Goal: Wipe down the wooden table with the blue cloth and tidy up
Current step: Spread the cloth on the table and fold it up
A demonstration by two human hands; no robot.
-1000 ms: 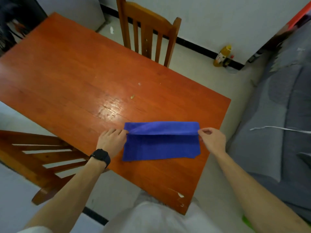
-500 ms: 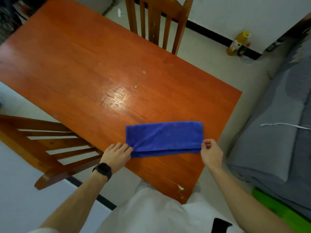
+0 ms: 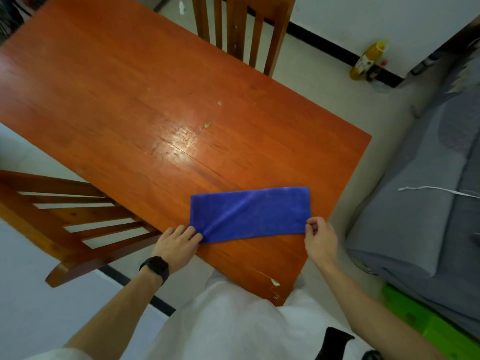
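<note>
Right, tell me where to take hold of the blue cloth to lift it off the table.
Pinch the cloth at its two short ends, near corners, from the near table edge. It lies flat, folded into a long strip, and the left hand and right hand already sit there.

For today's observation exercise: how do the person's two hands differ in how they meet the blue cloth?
The left hand lies knuckles-up with its fingers bunching the blue cloth's near left corner; the right hand pinches the near right corner between thumb and fingertips. The left wrist wears a black watch; the right is bare. Both hold the cloth on the wooden table.
</note>
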